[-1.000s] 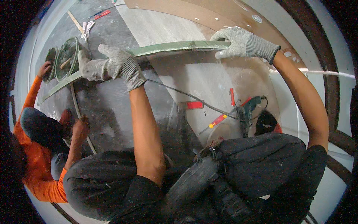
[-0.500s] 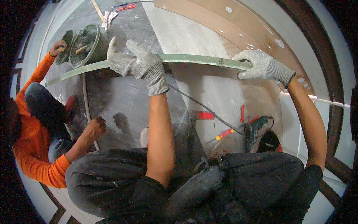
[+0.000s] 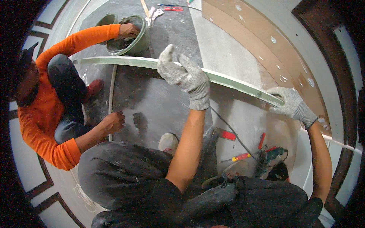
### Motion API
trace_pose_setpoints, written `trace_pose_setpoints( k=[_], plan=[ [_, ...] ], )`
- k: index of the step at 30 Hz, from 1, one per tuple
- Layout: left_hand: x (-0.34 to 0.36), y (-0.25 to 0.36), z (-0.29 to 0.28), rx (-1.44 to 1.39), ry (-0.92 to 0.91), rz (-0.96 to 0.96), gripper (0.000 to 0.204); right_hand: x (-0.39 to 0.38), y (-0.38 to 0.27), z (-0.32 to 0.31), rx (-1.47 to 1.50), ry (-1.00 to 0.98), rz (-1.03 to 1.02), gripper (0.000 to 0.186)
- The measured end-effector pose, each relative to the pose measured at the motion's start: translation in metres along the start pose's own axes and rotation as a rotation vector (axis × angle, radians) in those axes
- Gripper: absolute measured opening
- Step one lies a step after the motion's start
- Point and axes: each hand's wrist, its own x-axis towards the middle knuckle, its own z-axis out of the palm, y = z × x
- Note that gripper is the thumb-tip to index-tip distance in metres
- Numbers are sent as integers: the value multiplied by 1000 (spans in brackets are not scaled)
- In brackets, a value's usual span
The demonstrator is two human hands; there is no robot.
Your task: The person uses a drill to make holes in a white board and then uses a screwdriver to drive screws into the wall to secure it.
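Note:
A long, narrow strip of green board (image 3: 235,84) with a white edge crosses the view, curving toward the far left. My left hand (image 3: 184,74), in a grey knit glove, is at its middle. Its thumb and one finger stick out apart past the strip, while the other fingers are partly hidden about it. At the strip's right end, my gloved right hand (image 3: 289,102) grips it between thumb and fingers. The strip slopes down to the right in the view, passing just below a dark bucket (image 3: 141,40).
A co-worker in an orange sleeve (image 3: 81,38) crouches at left, one hand in the bucket. Near my knees lie a green power tool (image 3: 270,155), a red-and-yellow-handled tool (image 3: 241,157) and a dark cable (image 3: 232,129). Brown board (image 3: 243,30) lies at the far right.
The view has shifted, and the strip now slopes more downward to the right, showing more white edge. The co-worker's far hand has moved from beside the bucket into it. Both my hands stay at the strip.

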Motion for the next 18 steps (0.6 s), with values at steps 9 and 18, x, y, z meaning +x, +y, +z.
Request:
trace_pose_setpoints(
  k=[9,18],
  plan=[
    [-3,-2,-5,2,-19,-52,33,0,-22,-6,-49,-12,52,57],
    [-5,-1,-9,23,-51,-46,34,-5,-6,7,-27,123,-4,56]
  ],
)
